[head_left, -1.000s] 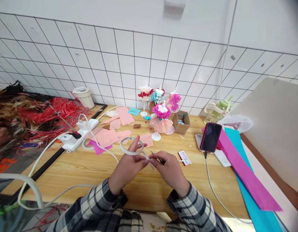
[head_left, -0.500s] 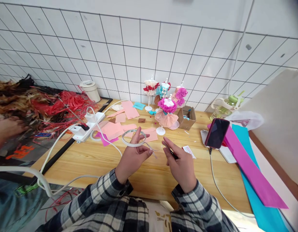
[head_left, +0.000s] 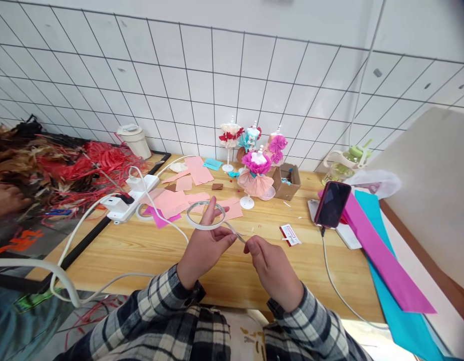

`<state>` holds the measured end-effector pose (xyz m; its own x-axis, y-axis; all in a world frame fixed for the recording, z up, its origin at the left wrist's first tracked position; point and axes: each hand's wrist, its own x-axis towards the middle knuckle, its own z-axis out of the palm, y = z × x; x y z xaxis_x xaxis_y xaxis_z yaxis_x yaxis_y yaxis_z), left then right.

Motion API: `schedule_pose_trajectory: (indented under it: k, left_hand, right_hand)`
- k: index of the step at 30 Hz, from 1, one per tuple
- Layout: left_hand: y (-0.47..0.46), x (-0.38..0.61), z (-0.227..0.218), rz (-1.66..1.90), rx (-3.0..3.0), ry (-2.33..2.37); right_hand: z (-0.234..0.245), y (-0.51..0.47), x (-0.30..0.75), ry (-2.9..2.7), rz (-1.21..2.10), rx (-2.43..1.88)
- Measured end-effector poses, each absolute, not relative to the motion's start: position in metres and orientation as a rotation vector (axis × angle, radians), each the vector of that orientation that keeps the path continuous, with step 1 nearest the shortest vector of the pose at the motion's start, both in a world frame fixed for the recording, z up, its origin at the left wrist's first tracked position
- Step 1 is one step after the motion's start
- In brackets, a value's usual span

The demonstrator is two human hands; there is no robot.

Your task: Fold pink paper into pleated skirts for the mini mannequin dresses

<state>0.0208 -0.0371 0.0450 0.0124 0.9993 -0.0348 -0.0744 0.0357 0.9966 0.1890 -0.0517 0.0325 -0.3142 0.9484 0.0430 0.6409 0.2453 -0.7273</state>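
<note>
- Holding noted, left: a roll point(head_left: 202, 226) of white tape, a thin ring, is carried on the left hand point(head_left: 207, 248). One finger is passed up through the ring and the thumb is closed against its near edge. The roll is held above the table point(head_left: 142, 250), not resting on it.
- Strip point(head_left: 235, 232): a short length of tape is drawn off the roll's right side and kept taut in the air between the two hands.
- Right hand point(head_left: 271, 268): it is curled shut, and the strip's free end seems to be pinched between thumb and forefinger. Whether anything else is held in the fist cannot be told.
- Relation: the strip's long axis runs from the roll, rightward and slightly toward the person, to the right fingertips. The roll is thus placed left of and just beyond the right grip. The left hand is at the roll and the right hand at the free end, with the hands close but apart.
- Beyond the hands: pink sheets point(head_left: 172, 200), paper dolls point(head_left: 256, 173) and a small box point(head_left: 288, 181) are laid out.
- Right side: a phone point(head_left: 331, 204) is propped, with its cable attached.
- Far left: another person's hand point(head_left: 4, 198) is seen among red strands.
</note>
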Motion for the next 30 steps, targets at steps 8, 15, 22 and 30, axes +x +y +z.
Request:
schedule_pose_trajectory:
  k: [8,15,22,30]
  left_hand:
    - [-0.037,0.020,0.041,1.217,1.137,1.166]
    - [-0.037,0.018,0.041,1.220,1.153,1.167]
    - [-0.037,0.020,0.041,1.202,1.169,1.162]
    - [-0.037,0.026,0.042,1.202,1.142,1.173]
  right_hand:
    - [0.030,-0.053,0.185,-2.130,0.733,-1.504]
    - [0.028,-0.053,0.183,-2.178,0.614,-1.571]
    - [0.024,-0.049,0.182,-2.130,0.709,-1.485]
    - [0.012,-0.045,0.175,-2.006,0.811,-1.443]
